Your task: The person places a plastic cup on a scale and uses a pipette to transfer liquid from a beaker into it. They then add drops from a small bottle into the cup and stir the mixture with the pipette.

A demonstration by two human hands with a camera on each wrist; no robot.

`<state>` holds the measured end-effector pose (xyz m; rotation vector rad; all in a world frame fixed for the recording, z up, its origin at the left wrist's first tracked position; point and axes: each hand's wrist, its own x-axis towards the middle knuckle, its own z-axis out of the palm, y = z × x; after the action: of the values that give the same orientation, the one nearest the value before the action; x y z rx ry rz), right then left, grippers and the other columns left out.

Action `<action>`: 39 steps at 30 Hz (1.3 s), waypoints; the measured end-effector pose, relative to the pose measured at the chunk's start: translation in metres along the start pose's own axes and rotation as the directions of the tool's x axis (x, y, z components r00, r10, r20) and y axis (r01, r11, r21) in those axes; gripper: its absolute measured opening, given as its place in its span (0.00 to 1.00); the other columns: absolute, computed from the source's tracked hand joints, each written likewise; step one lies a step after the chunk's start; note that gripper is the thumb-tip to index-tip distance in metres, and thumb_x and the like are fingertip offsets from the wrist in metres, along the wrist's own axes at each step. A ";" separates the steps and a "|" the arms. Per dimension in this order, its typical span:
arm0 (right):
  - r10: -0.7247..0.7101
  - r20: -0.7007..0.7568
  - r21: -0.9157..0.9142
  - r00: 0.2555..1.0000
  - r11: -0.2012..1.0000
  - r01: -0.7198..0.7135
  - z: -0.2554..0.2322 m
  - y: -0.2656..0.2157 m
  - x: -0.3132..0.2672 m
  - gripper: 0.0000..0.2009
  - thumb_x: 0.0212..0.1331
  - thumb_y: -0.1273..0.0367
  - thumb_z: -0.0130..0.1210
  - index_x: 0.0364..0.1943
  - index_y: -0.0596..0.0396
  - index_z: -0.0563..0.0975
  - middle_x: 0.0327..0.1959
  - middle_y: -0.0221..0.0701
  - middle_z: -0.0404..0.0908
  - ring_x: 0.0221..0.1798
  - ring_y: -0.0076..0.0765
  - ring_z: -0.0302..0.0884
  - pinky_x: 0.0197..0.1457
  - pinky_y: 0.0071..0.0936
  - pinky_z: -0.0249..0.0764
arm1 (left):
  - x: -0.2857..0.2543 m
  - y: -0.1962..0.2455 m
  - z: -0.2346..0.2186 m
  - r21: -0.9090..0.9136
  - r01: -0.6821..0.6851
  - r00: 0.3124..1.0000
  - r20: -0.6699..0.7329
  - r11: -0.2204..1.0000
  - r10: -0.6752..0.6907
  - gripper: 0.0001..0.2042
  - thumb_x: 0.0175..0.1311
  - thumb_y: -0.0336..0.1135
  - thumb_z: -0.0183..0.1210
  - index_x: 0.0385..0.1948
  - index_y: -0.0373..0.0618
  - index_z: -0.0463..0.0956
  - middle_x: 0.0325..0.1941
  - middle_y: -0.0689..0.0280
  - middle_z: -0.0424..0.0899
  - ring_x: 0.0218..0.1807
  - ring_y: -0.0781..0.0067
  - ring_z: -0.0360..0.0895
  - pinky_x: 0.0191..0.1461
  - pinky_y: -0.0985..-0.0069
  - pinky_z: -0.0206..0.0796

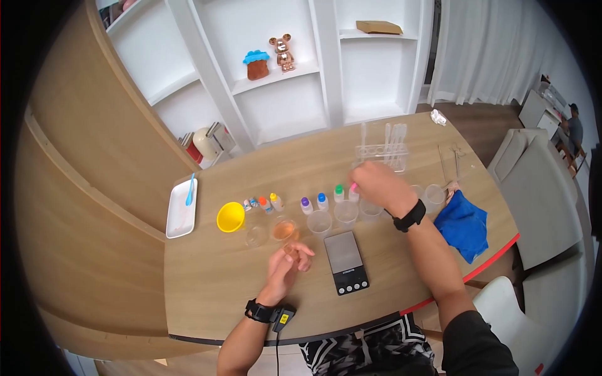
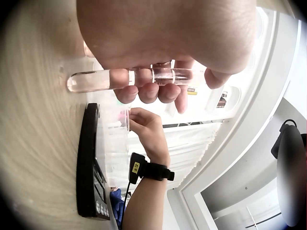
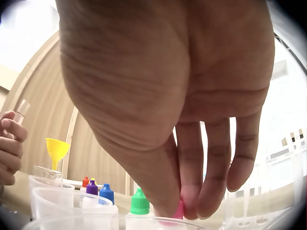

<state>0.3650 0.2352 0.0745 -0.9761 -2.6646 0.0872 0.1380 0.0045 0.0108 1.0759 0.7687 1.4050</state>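
In the left wrist view a clear glass tube (image 2: pixel 91 81) lies across the curled fingers of my left hand (image 2: pixel 158 72); it looks to hold a faint pinkish liquid. From the head, my left hand (image 1: pixel 285 266) is just below a cup of orange liquid (image 1: pixel 285 230). My right hand (image 1: pixel 382 185) pinches the pink cap (image 1: pixel 354 187) of a small bottle standing at the right end of the bottle row. In the right wrist view thumb and fingertips of my right hand (image 3: pixel 177 96) meet on that pink cap (image 3: pixel 179 211), beside a green-capped bottle (image 3: pixel 140 202).
A digital scale (image 1: pixel 344 250) lies in front of several clear cups (image 1: pixel 319 222). A tube rack (image 1: pixel 381 151) stands behind my right hand. At left are a yellow funnel (image 1: pixel 231 217) and a white tray (image 1: pixel 172 219); at right, a blue cloth (image 1: pixel 463 225).
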 end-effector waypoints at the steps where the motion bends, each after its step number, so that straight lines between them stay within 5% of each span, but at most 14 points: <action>1: 0.003 0.007 0.006 1.000 1.000 -0.003 0.000 -0.001 0.000 0.04 0.54 0.72 0.65 0.32 0.57 0.85 0.34 0.45 0.86 0.44 0.58 0.84 0.46 0.51 0.79 | 0.000 0.001 0.001 0.009 0.003 1.000 -0.006 1.000 -0.003 0.27 0.76 0.57 0.55 0.48 0.34 0.76 0.28 0.70 0.65 0.33 0.74 0.63 0.41 0.71 0.58; 6: -0.018 -0.014 0.047 1.000 0.999 0.019 -0.017 -0.005 -0.004 0.07 0.54 0.72 0.65 0.37 0.59 0.84 0.38 0.46 0.86 0.44 0.57 0.84 0.46 0.49 0.80 | 0.000 -0.001 0.000 -0.001 0.009 1.000 -0.001 1.000 -0.009 0.27 0.75 0.57 0.55 0.47 0.34 0.76 0.28 0.70 0.66 0.34 0.74 0.63 0.41 0.72 0.58; 10: -0.031 -0.291 0.228 0.956 0.968 0.101 -0.076 -0.018 -0.018 0.08 0.58 0.73 0.64 0.40 0.60 0.84 0.39 0.44 0.85 0.41 0.52 0.84 0.45 0.43 0.79 | 0.000 -0.003 -0.003 0.016 0.008 1.000 0.006 1.000 -0.008 0.27 0.75 0.57 0.55 0.47 0.34 0.77 0.29 0.70 0.67 0.34 0.74 0.64 0.41 0.72 0.59; 12: 0.048 -0.445 0.307 0.894 0.946 0.102 -0.116 -0.026 -0.037 0.07 0.60 0.71 0.64 0.39 0.60 0.84 0.38 0.42 0.85 0.41 0.52 0.83 0.45 0.42 0.79 | 0.000 -0.005 -0.004 -0.015 -0.004 1.000 -0.008 1.000 0.004 0.24 0.77 0.53 0.52 0.48 0.34 0.77 0.30 0.70 0.68 0.36 0.76 0.65 0.43 0.74 0.59; 14: 0.092 -0.633 0.192 0.769 0.981 0.041 -0.147 -0.025 -0.060 0.06 0.61 0.73 0.64 0.39 0.61 0.83 0.35 0.39 0.82 0.37 0.44 0.80 0.41 0.36 0.76 | -0.003 -0.008 -0.005 -0.029 0.001 1.000 -0.010 1.000 -0.002 0.23 0.77 0.50 0.51 0.48 0.33 0.78 0.31 0.70 0.69 0.37 0.77 0.65 0.44 0.75 0.59; 17: 0.242 -0.715 0.107 0.656 0.965 -0.239 -0.167 0.001 -0.098 0.07 0.63 0.71 0.65 0.42 0.59 0.84 0.29 0.34 0.73 0.30 0.34 0.70 0.35 0.31 0.68 | 0.000 -0.003 -0.003 -0.016 0.012 1.000 -0.006 1.000 -0.012 0.23 0.76 0.51 0.52 0.47 0.34 0.78 0.30 0.70 0.69 0.36 0.77 0.65 0.44 0.75 0.59; 22: 0.571 -0.568 0.294 0.593 0.813 -0.502 -0.147 0.079 -0.152 0.15 0.73 0.58 0.60 0.47 0.58 0.82 0.25 0.30 0.71 0.27 0.24 0.63 0.31 0.31 0.62 | 0.002 -0.004 -0.005 0.004 -0.020 1.000 -0.009 1.000 0.020 0.23 0.75 0.53 0.53 0.43 0.36 0.78 0.29 0.69 0.69 0.34 0.75 0.67 0.42 0.75 0.59; 26: 0.672 -0.387 0.606 0.632 0.702 -0.375 -0.106 0.110 -0.169 0.16 0.76 0.59 0.57 0.45 0.60 0.82 0.22 0.20 0.71 0.27 0.17 0.65 0.29 0.23 0.62 | 0.001 0.002 -0.002 0.069 -0.027 0.999 -0.028 0.997 0.029 0.23 0.75 0.51 0.52 0.44 0.35 0.79 0.29 0.69 0.70 0.34 0.76 0.66 0.41 0.76 0.58; 31: 0.674 -0.172 0.746 0.718 0.565 -0.352 -0.099 0.116 -0.179 0.10 0.76 0.65 0.57 0.42 0.58 0.83 0.25 0.20 0.76 0.26 0.12 0.66 0.28 0.16 0.59 | 0.001 0.001 -0.004 0.085 -0.040 0.999 -0.010 0.996 0.041 0.20 0.78 0.46 0.47 0.47 0.36 0.80 0.29 0.73 0.68 0.35 0.80 0.64 0.42 0.79 0.56; 39: 0.607 -0.388 0.660 0.694 0.708 -0.251 -0.155 0.082 -0.175 0.11 0.76 0.66 0.56 0.38 0.59 0.82 0.27 0.22 0.78 0.26 0.13 0.68 0.29 0.16 0.61 | 0.002 0.000 -0.005 0.064 -0.027 1.000 0.017 0.998 0.026 0.22 0.76 0.49 0.46 0.47 0.37 0.80 0.29 0.73 0.67 0.35 0.80 0.63 0.41 0.78 0.54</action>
<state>0.5892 0.1792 0.1643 -1.1811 -1.6196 0.5583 0.1333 0.0070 0.0088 1.1496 0.7951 1.3999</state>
